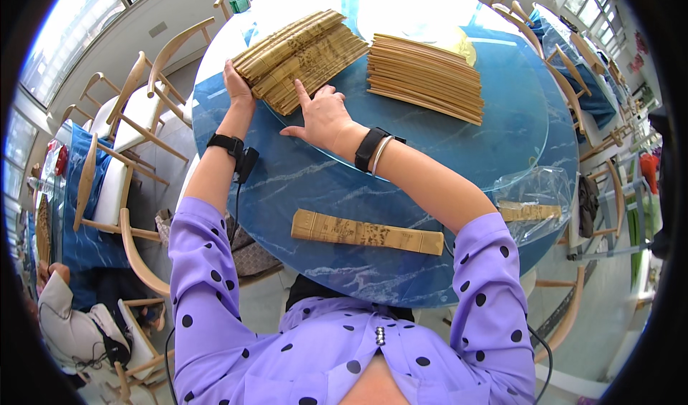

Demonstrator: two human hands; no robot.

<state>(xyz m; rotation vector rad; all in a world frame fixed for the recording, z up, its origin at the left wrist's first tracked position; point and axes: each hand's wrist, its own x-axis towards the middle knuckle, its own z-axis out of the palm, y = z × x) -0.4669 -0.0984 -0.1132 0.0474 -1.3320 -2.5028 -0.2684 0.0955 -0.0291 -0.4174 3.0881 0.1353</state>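
Both hands, left hand (pixel 237 84) and right hand (pixel 320 115), rest on the bamboo slip pile (pixel 301 54)

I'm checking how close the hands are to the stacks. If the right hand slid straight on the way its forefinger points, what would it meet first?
The right hand points up the table, and its forefinger already seems to touch the fanned stack of printed bamboo slips. That stack is first in line; the plain stack lies off to the side.

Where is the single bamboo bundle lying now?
In the head view, the single bundle lies flat on the blue table near its close edge, between the person's forearms, apart from the two stacks farther away.
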